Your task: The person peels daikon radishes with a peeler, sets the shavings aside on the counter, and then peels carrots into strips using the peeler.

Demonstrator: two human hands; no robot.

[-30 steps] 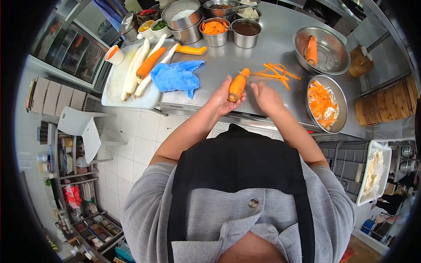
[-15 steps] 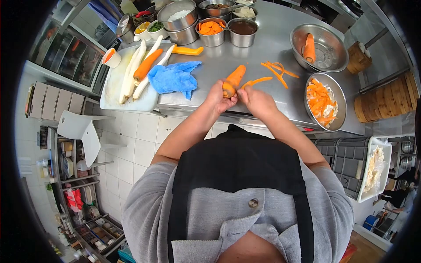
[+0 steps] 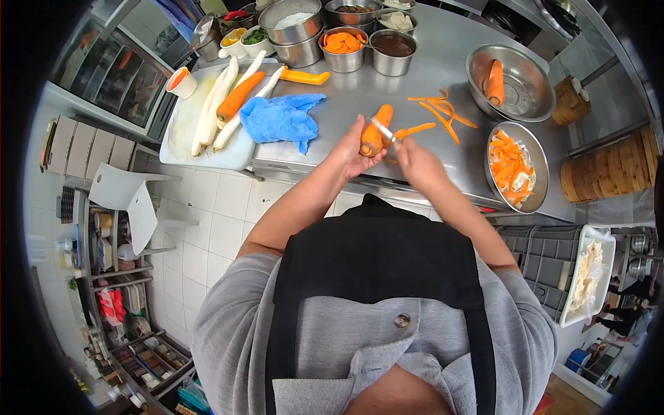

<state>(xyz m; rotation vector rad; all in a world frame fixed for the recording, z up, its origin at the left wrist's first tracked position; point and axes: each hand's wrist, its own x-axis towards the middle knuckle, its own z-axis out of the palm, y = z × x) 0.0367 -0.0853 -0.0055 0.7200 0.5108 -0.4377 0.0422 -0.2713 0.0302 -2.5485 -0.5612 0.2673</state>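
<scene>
My left hand (image 3: 356, 153) is wrapped round the thick end of a carrot (image 3: 376, 131), which points away from me over the steel counter's front edge. In my right hand (image 3: 417, 163) is a peeler (image 3: 383, 130), its metal head lying across the carrot's right side. Orange peel strips (image 3: 448, 117) are on the counter just beyond my right hand. A blue cloth (image 3: 280, 120) lies left of the carrot. Farther left, a white cutting board (image 3: 181, 138) carries long white roots (image 3: 215, 107) and another carrot (image 3: 238, 97).
At the right are a steel bowl of peelings (image 3: 515, 169) and a colander (image 3: 526, 88) with one carrot. Steel pots (image 3: 344, 54) of ingredients line the back. Bamboo steamers (image 3: 609, 166) stand far right; a white chair (image 3: 128, 197) is at the left.
My right hand has moved slightly right and the peeler's head now shows on the carrot. The camera view has shifted a little, moving the counter items right and down.
</scene>
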